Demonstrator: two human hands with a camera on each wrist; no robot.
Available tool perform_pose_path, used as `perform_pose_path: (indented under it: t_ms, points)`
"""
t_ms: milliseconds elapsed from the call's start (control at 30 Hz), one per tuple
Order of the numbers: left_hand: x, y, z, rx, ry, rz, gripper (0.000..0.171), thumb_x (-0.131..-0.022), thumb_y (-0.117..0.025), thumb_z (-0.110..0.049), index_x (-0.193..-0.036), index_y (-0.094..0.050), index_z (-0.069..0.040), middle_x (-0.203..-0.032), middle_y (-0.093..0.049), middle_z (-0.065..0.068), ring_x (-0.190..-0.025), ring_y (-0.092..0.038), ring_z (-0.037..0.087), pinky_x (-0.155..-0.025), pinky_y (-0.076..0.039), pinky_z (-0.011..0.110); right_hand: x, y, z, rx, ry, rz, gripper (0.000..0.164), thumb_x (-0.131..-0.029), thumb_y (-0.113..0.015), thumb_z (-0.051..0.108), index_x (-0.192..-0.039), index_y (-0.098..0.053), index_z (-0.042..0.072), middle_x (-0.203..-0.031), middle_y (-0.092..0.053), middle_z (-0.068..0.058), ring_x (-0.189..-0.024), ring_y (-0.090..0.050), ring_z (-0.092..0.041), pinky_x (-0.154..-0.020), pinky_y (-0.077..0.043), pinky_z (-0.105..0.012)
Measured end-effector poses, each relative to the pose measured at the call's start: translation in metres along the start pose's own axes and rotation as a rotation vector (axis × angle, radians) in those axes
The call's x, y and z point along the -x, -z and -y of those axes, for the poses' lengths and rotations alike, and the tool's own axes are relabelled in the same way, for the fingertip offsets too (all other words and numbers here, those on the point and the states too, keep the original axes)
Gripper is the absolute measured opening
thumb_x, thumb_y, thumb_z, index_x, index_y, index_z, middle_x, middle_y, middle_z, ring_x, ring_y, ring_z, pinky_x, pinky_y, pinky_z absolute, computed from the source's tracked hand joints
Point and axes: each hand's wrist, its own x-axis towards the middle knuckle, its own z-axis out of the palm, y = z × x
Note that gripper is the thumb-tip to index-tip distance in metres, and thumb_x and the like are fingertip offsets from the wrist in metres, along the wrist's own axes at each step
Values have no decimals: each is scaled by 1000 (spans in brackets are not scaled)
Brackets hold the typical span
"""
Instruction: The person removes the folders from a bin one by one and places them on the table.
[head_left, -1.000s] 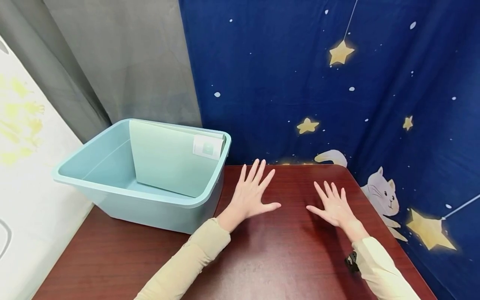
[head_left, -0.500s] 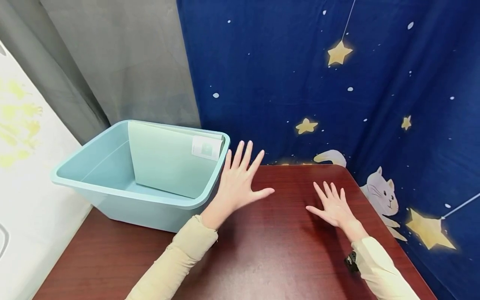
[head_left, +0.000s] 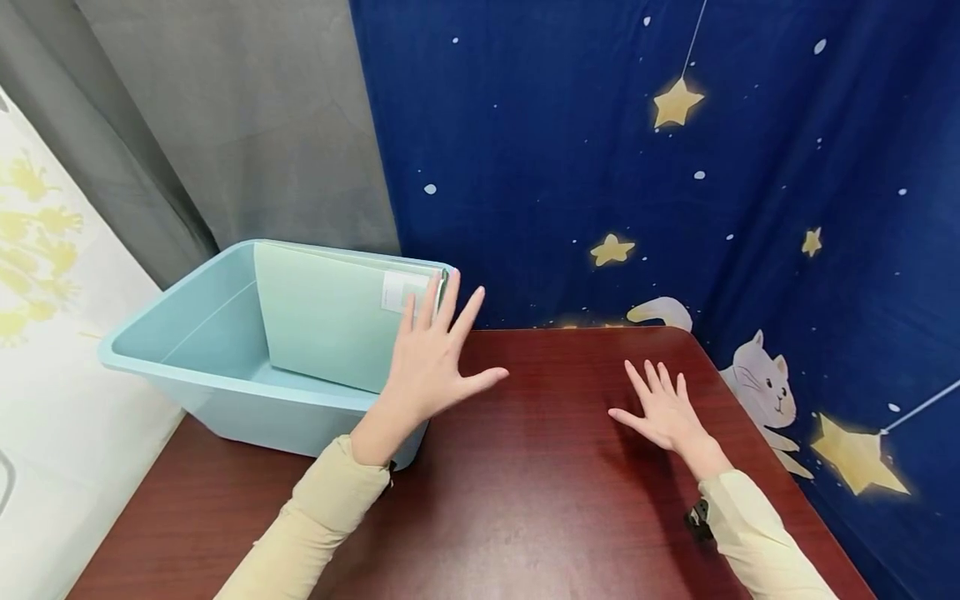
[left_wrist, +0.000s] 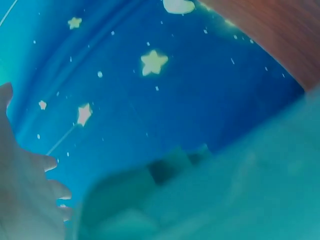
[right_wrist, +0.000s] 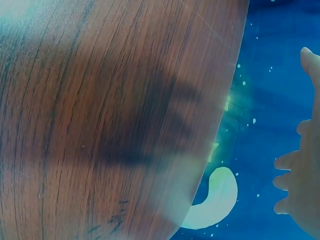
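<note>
My left hand (head_left: 426, 367) is raised with fingers spread, overlapping the right end of a light blue plastic tub (head_left: 247, 400) in the head view. Inside the tub, a pale green folder (head_left: 322, 317) leans against the back wall, a white label (head_left: 396, 290) at its upper right corner. The left hand covers part of that label and holds nothing. My right hand (head_left: 666, 415) hovers over the right side of the table, fingers spread, nothing in it. In the left wrist view, the blurred tub (left_wrist: 225, 195) fills the lower right, beside the left hand (left_wrist: 30, 195).
The reddish-brown wooden table (head_left: 540, 500) has a rounded far right corner. Behind it hang a grey curtain (head_left: 262, 125) and a dark blue curtain (head_left: 525, 150) printed with stars and a cat. A white surface with yellow prints (head_left: 45, 242) stands at the left.
My left hand has moved left and slightly up, from beside the tub to over its right end. The right hand has stayed almost in place; the tub and folder have not moved.
</note>
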Motion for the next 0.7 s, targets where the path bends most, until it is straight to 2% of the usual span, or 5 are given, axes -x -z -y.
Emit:
perform_pose_path:
  t_ms: [100, 167, 333, 500, 700]
  points:
    - [1, 4, 11, 10, 7, -55, 94, -75, -15, -80, -144, -27, -16, -151, -13, 13, -139, -2, 29, -107, -10, 55, 0, 1, 0, -7, 3, -5, 88, -80, -48, 62, -144, -22, 7, -143, -19, -31, -132, -13, -48, -101, -1, -64]
    - [3, 7, 18, 14, 10, -87, 96, -75, -11, -80, -143, -29, -14, -151, -15, 14, -139, -4, 30, -107, -9, 55, 0, 0, 0, -1, 11, -14, 88, -80, -49, 62, -144, -23, 8, -143, -21, -30, -132, -13, -48, -101, -3, -64]
    - [10, 15, 38, 58, 6, -136, 96, -75, -17, -80, -140, -35, -12, -150, -17, 14, -137, -13, 33, -104, -13, 58, -1, 0, 2, -2, 26, -43, 87, -80, -50, 61, -143, -24, 8, -143, -24, -29, -132, -15, -47, -102, -7, -63]
    - [20, 22, 59, 90, -9, -147, 93, -77, -22, -78, -139, -36, -10, -149, -21, 16, -136, -16, 33, -102, -15, 60, -2, 2, 4, -18, 33, -53, 86, -80, -51, 60, -143, -25, 7, -143, -24, -28, -132, -15, -46, -103, -7, -62]
    - [33, 30, 90, 87, -19, -161, 92, -78, -25, -76, -137, -39, -6, -145, -29, 19, -135, -21, 33, -102, -19, 58, -2, 2, 4, -27, 42, -57, 86, -80, -50, 59, -143, -25, 7, -143, -25, -28, -132, -15, -46, -103, -7, -61]
